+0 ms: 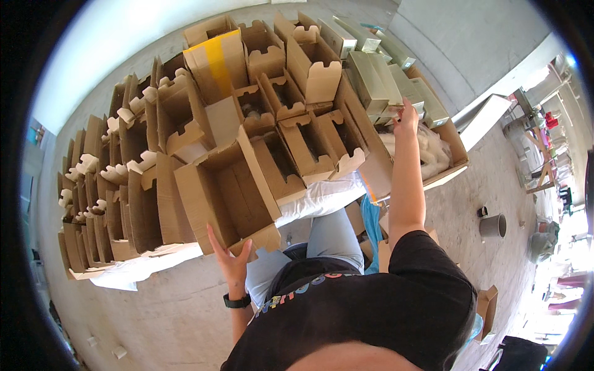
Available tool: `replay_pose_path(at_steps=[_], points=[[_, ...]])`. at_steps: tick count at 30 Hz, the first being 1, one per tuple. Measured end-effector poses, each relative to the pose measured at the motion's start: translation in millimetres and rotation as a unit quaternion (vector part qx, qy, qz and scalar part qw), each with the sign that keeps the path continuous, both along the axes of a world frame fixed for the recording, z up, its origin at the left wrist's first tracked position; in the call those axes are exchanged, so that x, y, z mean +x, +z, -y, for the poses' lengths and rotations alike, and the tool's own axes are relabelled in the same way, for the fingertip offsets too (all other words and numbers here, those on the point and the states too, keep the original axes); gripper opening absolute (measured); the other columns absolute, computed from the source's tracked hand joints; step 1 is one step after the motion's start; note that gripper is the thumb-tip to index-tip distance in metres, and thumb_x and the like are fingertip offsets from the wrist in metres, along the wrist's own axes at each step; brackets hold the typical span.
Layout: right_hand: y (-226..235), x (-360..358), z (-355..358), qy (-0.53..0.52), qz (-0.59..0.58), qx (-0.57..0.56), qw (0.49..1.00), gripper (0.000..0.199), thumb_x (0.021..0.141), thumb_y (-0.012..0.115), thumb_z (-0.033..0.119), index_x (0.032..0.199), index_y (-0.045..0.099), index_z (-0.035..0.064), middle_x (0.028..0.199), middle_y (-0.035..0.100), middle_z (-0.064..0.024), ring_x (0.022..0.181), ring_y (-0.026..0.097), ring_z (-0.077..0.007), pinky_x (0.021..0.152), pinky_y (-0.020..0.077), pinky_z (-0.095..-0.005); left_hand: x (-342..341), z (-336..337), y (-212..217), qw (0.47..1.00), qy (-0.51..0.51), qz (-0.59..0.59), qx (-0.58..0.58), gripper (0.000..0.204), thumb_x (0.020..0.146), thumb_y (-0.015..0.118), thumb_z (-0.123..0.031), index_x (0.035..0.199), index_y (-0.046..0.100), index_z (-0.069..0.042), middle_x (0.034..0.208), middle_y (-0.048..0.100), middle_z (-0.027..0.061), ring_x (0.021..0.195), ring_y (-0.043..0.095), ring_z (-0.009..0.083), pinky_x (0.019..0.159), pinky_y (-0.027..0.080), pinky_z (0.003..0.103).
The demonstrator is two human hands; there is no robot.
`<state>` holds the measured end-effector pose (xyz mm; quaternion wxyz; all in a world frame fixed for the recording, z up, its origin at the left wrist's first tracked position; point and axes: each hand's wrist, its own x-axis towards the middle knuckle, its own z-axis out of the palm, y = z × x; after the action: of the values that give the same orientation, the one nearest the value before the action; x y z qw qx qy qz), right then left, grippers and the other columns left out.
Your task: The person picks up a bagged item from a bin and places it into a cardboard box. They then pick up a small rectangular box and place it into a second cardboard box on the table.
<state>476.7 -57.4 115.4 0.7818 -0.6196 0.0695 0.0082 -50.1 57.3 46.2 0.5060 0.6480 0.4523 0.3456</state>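
Observation:
My left hand (231, 263) grips the near edge of an open cardboard box (230, 198), thumb and fingers on either side of its notched flap. The box is tilted toward me, with bare brown walls inside. My right arm reaches forward to the right, where my right hand (406, 119) has its fingers closed at the near end of a long olive-green box (373, 80). Other olive-green boxes (427, 102) lie beside it in a large open carton (456, 148). Below my right hand, whitish crumpled packing material (433, 151) fills part of that carton.
Many open cardboard boxes (176, 114) stand packed together ahead and to the left, some with dark contents. A white sheet (318, 196) hangs under them. On the concrete floor at right are a grey bucket (493, 226) and an open carton (487, 309); a wall (464, 49) rises beyond.

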Motion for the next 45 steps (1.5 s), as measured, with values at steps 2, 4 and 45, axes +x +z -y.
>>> replay_pose_path(at_steps=[2,4,45], points=[[11.7,-19.6,-15.8,-0.02,-0.053,0.001,0.998,0.025,0.085,0.063,0.022,0.098,0.06,0.0016,0.089,0.058,-0.004,0.082,0.054,-0.0173,0.069,0.0416,-0.0314,-2.8,2.4,4.2,1.0,0.006,-0.024,-0.008,0.103,0.073,0.081,-0.011,0.153,0.017,-0.018,0.155,0.024,0.0128,0.141,0.024,0.0317,0.107,0.028,0.056],[-1.7,-4.8,-10.7,0.046,-0.019,0.032,0.998,0.035,0.082,0.067,0.034,0.108,0.058,0.0127,0.099,0.054,-0.0006,0.091,0.047,-0.016,0.074,0.0359,-0.0419,0.3,1.4,7.5,1.0,0.004,-0.03,-0.002,0.102,0.073,0.081,-0.012,0.153,0.017,-0.018,0.155,0.024,0.0129,0.141,0.025,0.032,0.107,0.028,0.056],[14.8,39.6,18.5,0.221,0.221,-0.015,0.95,0.092,0.057,0.076,-0.014,0.137,0.033,0.0039,0.131,0.047,-0.0087,0.125,0.044,-0.0236,0.104,0.0402,-0.0384,-0.5,-1.0,-3.3,0.999,-0.02,0.032,0.032,0.099,0.074,0.078,-0.005,0.152,0.017,-0.009,0.153,0.025,0.0151,0.134,0.033,0.0271,0.109,0.031,0.037]])
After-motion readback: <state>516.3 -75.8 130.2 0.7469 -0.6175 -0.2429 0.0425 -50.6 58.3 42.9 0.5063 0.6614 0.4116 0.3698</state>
